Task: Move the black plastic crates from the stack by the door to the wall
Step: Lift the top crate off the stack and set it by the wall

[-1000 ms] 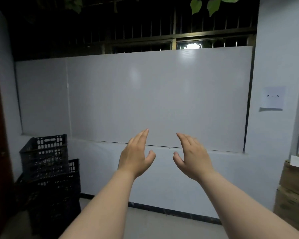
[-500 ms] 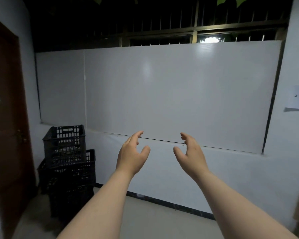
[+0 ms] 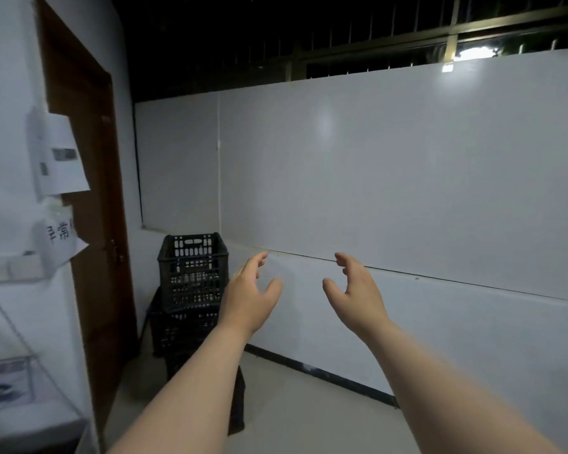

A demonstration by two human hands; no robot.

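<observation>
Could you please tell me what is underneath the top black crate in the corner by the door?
The top crate sits on a wider black crate. Anything lower in the stack is dark and partly covered by the left forearm.
</observation>
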